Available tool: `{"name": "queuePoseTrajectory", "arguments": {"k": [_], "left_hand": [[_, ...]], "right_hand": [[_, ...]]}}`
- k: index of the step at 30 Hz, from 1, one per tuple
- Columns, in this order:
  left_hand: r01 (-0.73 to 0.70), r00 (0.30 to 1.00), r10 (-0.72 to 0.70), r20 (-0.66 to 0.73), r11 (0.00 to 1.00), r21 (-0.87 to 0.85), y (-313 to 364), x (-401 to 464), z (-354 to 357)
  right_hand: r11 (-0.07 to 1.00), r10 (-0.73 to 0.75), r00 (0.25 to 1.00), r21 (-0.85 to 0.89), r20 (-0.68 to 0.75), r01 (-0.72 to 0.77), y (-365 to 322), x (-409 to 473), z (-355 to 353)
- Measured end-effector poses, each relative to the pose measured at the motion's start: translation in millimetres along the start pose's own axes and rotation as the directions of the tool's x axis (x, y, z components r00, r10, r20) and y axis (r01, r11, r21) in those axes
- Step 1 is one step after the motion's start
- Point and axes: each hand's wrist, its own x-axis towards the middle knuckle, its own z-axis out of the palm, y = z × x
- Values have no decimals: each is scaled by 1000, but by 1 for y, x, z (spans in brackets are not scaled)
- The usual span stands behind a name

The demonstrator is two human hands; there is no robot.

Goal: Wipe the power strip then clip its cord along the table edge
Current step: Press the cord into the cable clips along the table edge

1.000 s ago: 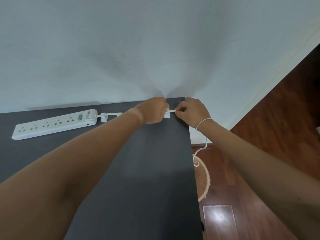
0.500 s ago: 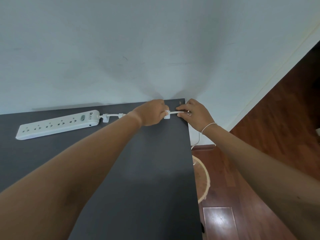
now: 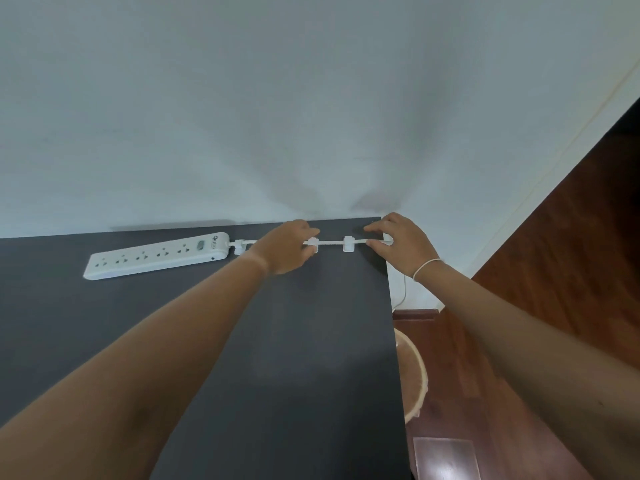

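A white power strip (image 3: 159,255) lies on the dark table (image 3: 284,358) near the back wall, sockets up. Its white cord (image 3: 329,242) runs right along the back edge through small white clips: one by the strip (image 3: 239,246), one under my left fingers (image 3: 312,243) and one in the gap between my hands (image 3: 349,244). My left hand (image 3: 287,247) pinches the cord at the middle clip. My right hand (image 3: 401,242) pinches the cord at the table's back right corner. Past that corner the cord (image 3: 403,289) drops toward the floor.
A white wall rises right behind the table. The table's right edge runs down the frame at about mid-right. Beyond it lie a reddish wooden floor (image 3: 554,258) and a round light wooden stool (image 3: 414,375) below the edge.
My hands have moved apart along the cord: the left slid left to a clip, the right sits at the corner. The clip between them, covered before, now shows with the cord through it.
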Motion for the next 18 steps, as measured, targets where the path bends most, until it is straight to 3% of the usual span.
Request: {"name": "queuePoseTrajectory", "arguments": {"k": [13,18], "left_hand": [[115,977,-122,-174,992,-48,-133,-96,-41],[142,982,-146,-121,989,-41,-206,-129,-45]], "right_hand": [[994,-20,1000,-105,2,20,-94,0,20],[990,-3,1000,-138,25,6,-149,1,59]]}}
